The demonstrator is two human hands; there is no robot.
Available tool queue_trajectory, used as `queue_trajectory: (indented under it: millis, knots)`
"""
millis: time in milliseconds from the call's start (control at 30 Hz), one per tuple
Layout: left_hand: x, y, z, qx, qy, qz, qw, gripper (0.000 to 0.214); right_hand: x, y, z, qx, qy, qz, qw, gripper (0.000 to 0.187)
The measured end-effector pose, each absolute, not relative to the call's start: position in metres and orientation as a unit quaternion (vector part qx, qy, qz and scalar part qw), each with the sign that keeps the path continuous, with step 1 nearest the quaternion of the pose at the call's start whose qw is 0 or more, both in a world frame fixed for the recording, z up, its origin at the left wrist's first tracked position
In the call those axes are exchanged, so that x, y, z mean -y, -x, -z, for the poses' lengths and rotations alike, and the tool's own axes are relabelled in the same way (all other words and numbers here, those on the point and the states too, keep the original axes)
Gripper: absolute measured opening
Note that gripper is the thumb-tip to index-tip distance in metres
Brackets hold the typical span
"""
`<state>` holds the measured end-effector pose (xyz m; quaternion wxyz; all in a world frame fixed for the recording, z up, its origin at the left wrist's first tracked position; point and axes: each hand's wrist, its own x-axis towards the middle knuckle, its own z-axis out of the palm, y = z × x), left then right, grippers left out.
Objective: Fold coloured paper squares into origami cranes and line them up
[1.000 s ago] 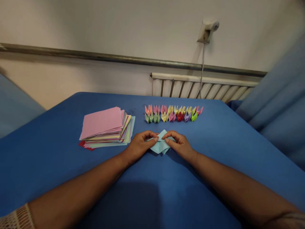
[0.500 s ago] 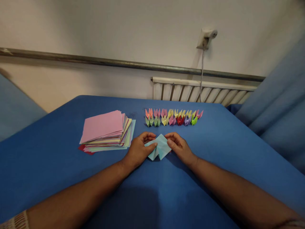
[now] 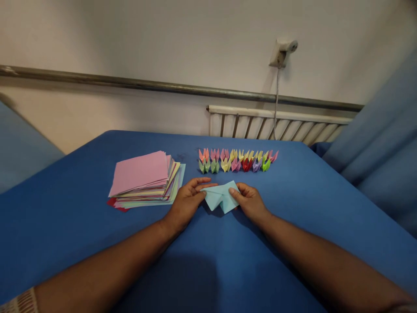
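Note:
A light blue sheet of origami paper (image 3: 219, 196), creased and partly folded, is held between my hands just above the blue table. My left hand (image 3: 189, 198) has its thumb at the paper's left corner, with fingers reaching behind it. On the right side, my right hand (image 3: 249, 200) pinches the paper, thumb in front and the other fingers mostly hidden behind. Beyond the hands stand two rows of small folded paper cranes (image 3: 236, 164) in pink, yellow, green, red and purple.
A thick stack of coloured paper (image 3: 140, 174), pink on top, lies left of my hands. The blue-covered table (image 3: 81, 226) reaches to a wall with a metal rail (image 3: 156, 84), a radiator (image 3: 260, 115) and a socket (image 3: 280, 52). A blue curtain (image 3: 374, 121) hangs at right.
The paper has shifted slightly right and its top has folded lower and wider. My left thumb has slid from its middle to the left corner; my right hand has moved slightly right.

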<state>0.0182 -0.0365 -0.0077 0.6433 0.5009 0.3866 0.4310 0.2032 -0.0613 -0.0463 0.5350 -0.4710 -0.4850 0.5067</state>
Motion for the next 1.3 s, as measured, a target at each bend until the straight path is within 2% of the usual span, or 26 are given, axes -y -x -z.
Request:
queue_trajectory:
  millis: [167, 367, 533, 700, 833, 867, 1067, 1167, 1300]
  knots:
    - [0.036, -0.015, -0.001, -0.408, -0.547, -0.412, 0.604, 0.034, 0.066, -0.203, 0.046, 0.535, 0.483, -0.463, 0.516, 0.030]
    - [0.036, -0.019, 0.002, -0.436, -0.650, -0.287, 0.552, 0.028, 0.070, -0.202, 0.046, 0.612, 0.487, -0.411, 0.469, 0.022]
    - [0.039, -0.022, 0.007, -0.452, -0.647, -0.261, 0.556, 0.023, 0.068, -0.202, 0.044, 0.558, 0.474, -0.451, 0.510, 0.022]
    - [0.039, -0.023, 0.005, -0.490, -0.552, -0.360, 0.570, 0.026, 0.069, -0.204, 0.043, 0.509, 0.427, -0.459, 0.589, 0.040]
    - [0.041, -0.025, 0.009, -0.491, -0.526, -0.406, 0.563, 0.028, 0.076, -0.195, 0.041, 0.558, 0.380, -0.480, 0.560, 0.065]
    - [0.043, -0.026, 0.011, -0.490, -0.528, -0.406, 0.563, 0.028, 0.078, -0.193, 0.041, 0.563, 0.384, -0.474, 0.558, 0.066]
    - [0.052, -0.032, 0.011, -0.445, -0.542, -0.368, 0.611, 0.030, 0.074, -0.194, 0.043, 0.525, 0.418, -0.473, 0.571, 0.026]
    - [0.055, -0.033, 0.009, -0.433, -0.541, -0.359, 0.625, 0.035, 0.073, -0.196, 0.048, 0.542, 0.433, -0.463, 0.552, 0.022]
    - [0.055, -0.032, 0.011, -0.467, -0.591, -0.330, 0.569, 0.024, 0.076, -0.194, 0.052, 0.569, 0.457, -0.448, 0.518, 0.021]
